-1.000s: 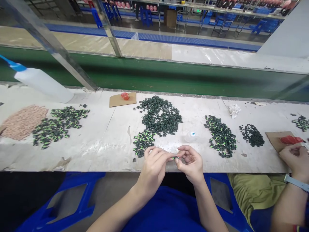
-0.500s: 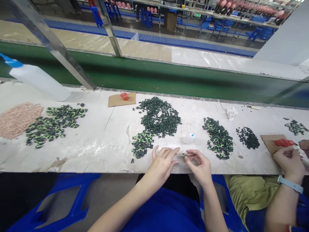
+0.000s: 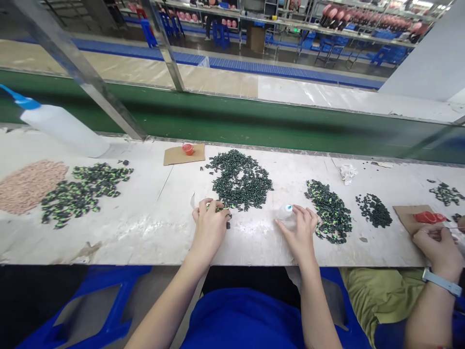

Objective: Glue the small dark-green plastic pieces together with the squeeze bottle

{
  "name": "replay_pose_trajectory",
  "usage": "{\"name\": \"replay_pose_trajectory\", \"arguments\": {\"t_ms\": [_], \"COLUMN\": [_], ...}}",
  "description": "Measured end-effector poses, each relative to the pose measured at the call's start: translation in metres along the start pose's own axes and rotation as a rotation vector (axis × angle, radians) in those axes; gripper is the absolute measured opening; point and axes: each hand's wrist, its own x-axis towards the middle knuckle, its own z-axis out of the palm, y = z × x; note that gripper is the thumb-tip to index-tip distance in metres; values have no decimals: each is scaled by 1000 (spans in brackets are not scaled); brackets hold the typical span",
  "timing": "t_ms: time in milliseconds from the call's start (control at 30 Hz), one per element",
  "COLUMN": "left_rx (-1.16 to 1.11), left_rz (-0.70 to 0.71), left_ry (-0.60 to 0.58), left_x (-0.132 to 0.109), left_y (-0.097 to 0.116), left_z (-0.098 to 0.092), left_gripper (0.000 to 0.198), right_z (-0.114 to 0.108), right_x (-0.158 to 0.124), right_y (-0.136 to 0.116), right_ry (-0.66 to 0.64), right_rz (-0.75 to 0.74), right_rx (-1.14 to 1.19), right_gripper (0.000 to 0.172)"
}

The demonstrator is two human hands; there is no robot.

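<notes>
My left hand (image 3: pixel 210 224) is open, palm down, fingers bent and spread over the small pile of black-and-green pieces (image 3: pixel 227 218). It covers most of that pile, and its fingertips are partly hidden. A small whitish bottle (image 3: pixel 285 213) with a blue-tipped top stands on the table. Around it my right hand (image 3: pixel 301 230) is open, thumb to the left and fingers to the right; whether they touch it I cannot tell. Beyond both hands lies a large heap of dark green pieces (image 3: pixel 250 188).
Right of my right hand are another black-and-green pile (image 3: pixel 330 213) and a black pile (image 3: pixel 374 211). A co-worker's hand (image 3: pixel 438 245) works beside a red pot (image 3: pixel 425 217). At left are pink pieces (image 3: pixel 31 186), more black-and-green pieces (image 3: pixel 72 198) and a large bottle (image 3: pixel 65 128).
My hands were close together, with a small black-and-green piece at my right fingertips. My left hand has moved left onto the small pile; my right has moved up to the small bottle.
</notes>
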Motion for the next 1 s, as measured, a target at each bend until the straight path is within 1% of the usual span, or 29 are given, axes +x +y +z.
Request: {"name": "replay_pose_trajectory", "arguments": {"t_ms": [67,100,167,233,300,400,500,600,700,867,1000], "left_rx": [3,1,-13,-38,-57,-90,-146,-190,-230,-273,-299], "left_rz": [45,68,106,128,139,180,239,220,182,147,99], "left_ry": [-16,-26,-54,-91,-113,-132,-183,-218,-231,-237,-253], "left_x": [-1,-1,-1,-1,0,-1,-4,-7,-9,-10,-7], "left_y": [-4,-6,-7,-5,0,10,18,19,16,15,16], "left_z": [1,1,1,1,3,8,13,16,17,19,21], "left_gripper": [21,21,21,18,17,13,7,10,11,9,8], "right_z": [5,5,1,-5,-11,-15,-16,-17,-16,-7,-1], "right_x": [2,2,1,-2,-6,-11,-13,-13,-12,-8,-6], "right_y": [-2,-3,-5,-9,-12,-15,-16,-19,-23,-28,-28], "right_ry": [-14,-25,-87,-162,-203,-183,-117,-66,-51,-107,-152], "right_rz": [8,14,42,109,180,218,247,300,340,401,423], "right_rx": [80,135,270,388,454,524,615,685,713,689,682], "right_gripper": [33,30,31,31,31,30,28,27,28,30,29]}}
